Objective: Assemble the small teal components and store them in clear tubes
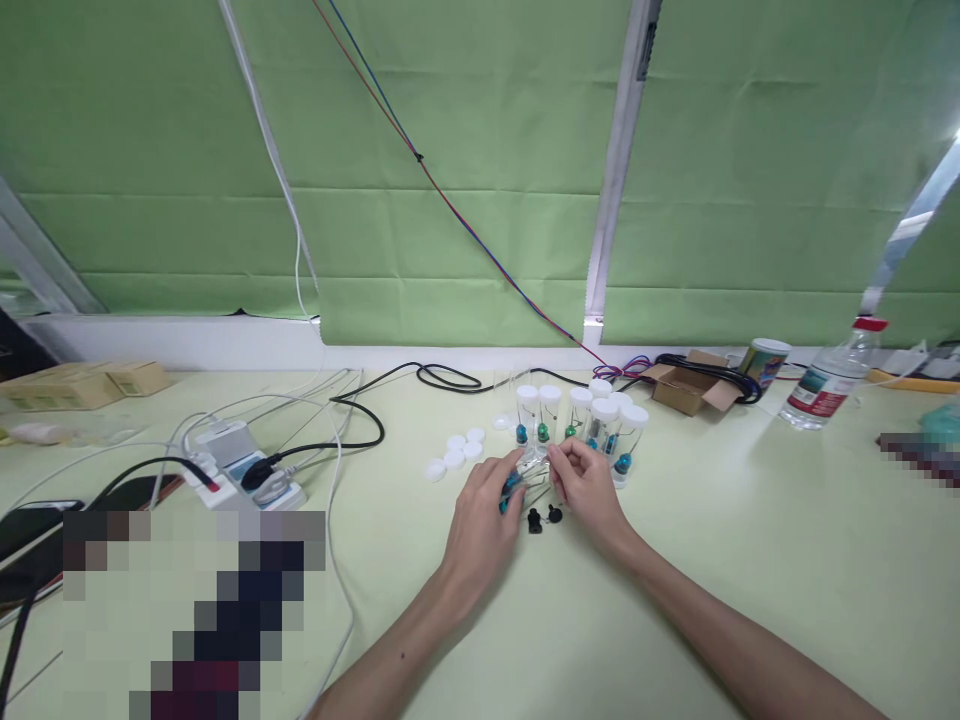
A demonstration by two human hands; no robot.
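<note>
My left hand [480, 510] is curled around a few blue round parts [509, 488] with thin wire leads. Its fingers hide much of them, and I cannot tell whether they sit in a clear vial. Close beside it, my right hand [589, 490] pinches with thumb and forefinger near the ends of those leads; what lies in the pinch is too small to make out. Below the fingertips lie two small black pieces [535, 521]. Just behind the hands stand several clear vials [550, 410] with white caps, holding blue or green parts with wire leads.
Several loose white caps [455, 458] lie left of the vials. A power strip [255, 470] with plugs and cables sits on the left. Behind to the right are an open cardboard box [686, 388], a can [763, 362] and a water bottle [829, 380].
</note>
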